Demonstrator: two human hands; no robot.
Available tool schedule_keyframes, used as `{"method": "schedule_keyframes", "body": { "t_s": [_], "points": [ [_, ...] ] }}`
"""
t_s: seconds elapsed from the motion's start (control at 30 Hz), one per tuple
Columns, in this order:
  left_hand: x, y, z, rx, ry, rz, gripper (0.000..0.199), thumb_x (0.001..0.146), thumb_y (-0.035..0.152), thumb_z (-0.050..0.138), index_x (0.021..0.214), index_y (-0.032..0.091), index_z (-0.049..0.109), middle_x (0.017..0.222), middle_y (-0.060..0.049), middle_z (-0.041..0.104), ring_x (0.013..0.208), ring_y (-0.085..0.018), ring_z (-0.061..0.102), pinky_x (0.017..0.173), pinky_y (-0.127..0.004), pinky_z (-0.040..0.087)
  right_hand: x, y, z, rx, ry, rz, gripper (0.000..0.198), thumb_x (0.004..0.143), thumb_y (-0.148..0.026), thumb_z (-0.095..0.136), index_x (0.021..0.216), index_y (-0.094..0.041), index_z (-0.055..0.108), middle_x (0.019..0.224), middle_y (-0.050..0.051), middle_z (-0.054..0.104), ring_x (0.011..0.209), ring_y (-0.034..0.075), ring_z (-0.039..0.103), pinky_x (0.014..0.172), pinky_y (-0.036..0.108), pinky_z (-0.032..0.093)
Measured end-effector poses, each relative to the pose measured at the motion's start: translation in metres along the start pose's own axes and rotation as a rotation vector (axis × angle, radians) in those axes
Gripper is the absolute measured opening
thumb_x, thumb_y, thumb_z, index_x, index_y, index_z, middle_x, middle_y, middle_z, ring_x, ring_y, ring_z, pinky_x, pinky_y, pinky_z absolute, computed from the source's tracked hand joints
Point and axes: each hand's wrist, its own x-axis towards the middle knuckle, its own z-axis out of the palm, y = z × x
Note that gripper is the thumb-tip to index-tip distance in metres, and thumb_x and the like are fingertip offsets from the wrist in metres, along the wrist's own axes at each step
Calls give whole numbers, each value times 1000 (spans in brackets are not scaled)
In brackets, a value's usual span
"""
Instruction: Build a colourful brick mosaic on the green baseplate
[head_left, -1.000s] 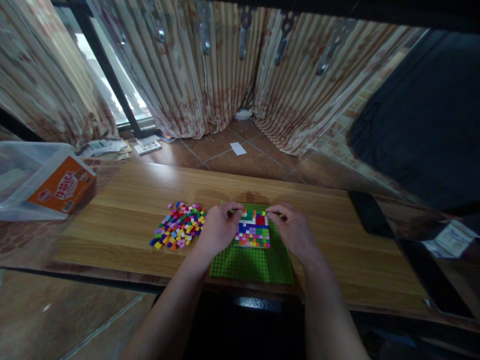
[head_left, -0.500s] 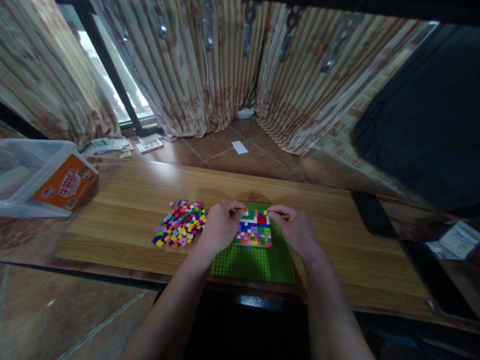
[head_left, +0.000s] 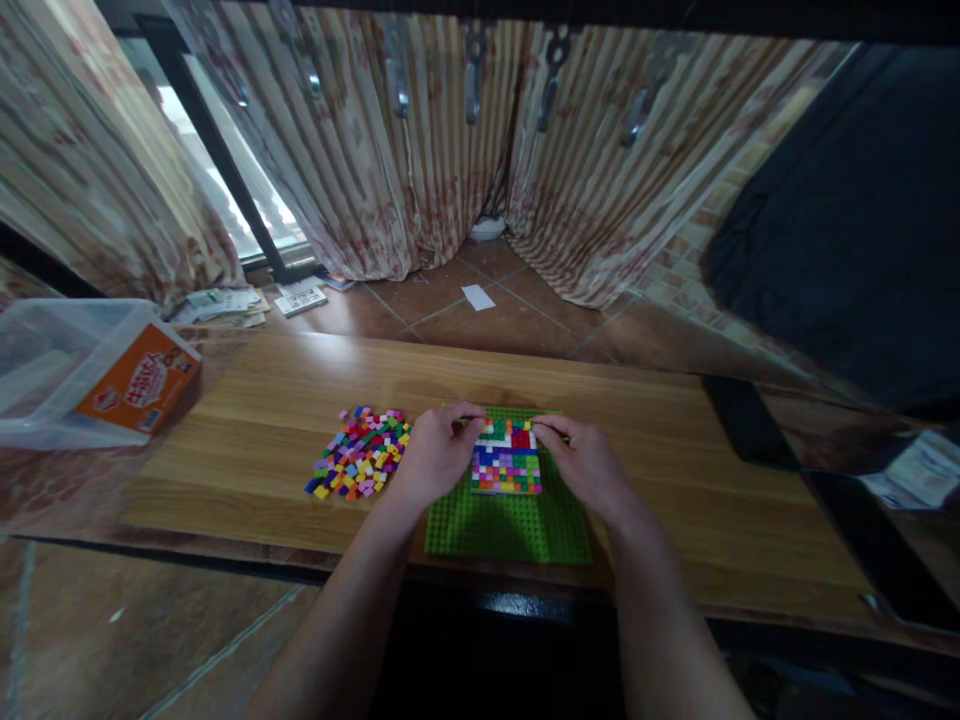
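Note:
A green studded baseplate (head_left: 510, 530) lies on the wooden table in front of me. On its upper middle sits a square block of many-coloured toy bricks (head_left: 507, 458), set in rows. My left hand (head_left: 439, 450) is closed at the block's upper left corner, thumb and forefinger pinched together. At the upper right corner, my right hand (head_left: 589, 462) is pinched in the same way. Whatever is between the fingertips of either hand is too small to make out. Left of the baseplate, a heap of loose coloured bricks (head_left: 361, 455) is spread out, close to my left wrist.
A clear plastic tub (head_left: 90, 320) with an orange label stands at the table's left end. Two dark flat devices, one a phone-like slab (head_left: 750, 422), the other a longer slab (head_left: 874, 540), lie at the right end. Curtains (head_left: 420, 160) hang beyond the table.
The view has shifted slightly. Both hands stay pinched at the block's upper corners, with hardly any movement.

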Motion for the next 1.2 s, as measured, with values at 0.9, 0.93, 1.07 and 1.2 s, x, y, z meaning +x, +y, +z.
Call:
{"method": "schedule_keyframes", "body": {
  "t_s": [0.9, 0.93, 1.07, 1.2],
  "points": [
    [-10, -19, -58, 836, -239, 105, 22, 79, 13, 57, 84, 21, 77, 99, -9, 72, 94, -26, 61, 89, -41, 45, 2, -5, -3, -23, 100, -18, 34, 89, -45, 53, 100, -22, 76, 98, 9, 79, 88, 27, 73, 79, 41, 56],
    [-10, -20, -57, 845, -236, 105, 22, 80, 13, 56, 82, 20, 77, 97, -10, 72, 93, -26, 61, 88, -41, 45, 2, -5, -3, -23, 102, -19, 34, 89, -45, 53, 100, -22, 76, 98, 9, 78, 87, 27, 73, 79, 41, 56],
    [-8, -21, -57, 847, -219, 129, 21, 83, 12, 53, 76, 18, 73, 92, -10, 70, 90, -25, 61, 84, -39, 45, 2, -5, -4, -3, 104, -13, 33, 89, -44, 55, 101, -21, 76, 98, 9, 78, 85, 27, 73, 78, 41, 56],
    [-6, -19, -59, 700, -133, 159, 19, 83, 10, 52, 79, 17, 70, 91, -9, 70, 89, -23, 62, 84, -36, 46, 2, -8, -6, 49, 166, -21, 29, 89, -42, 57, 99, -23, 77, 96, 8, 78, 85, 26, 73, 80, 42, 56]
  ]
}}
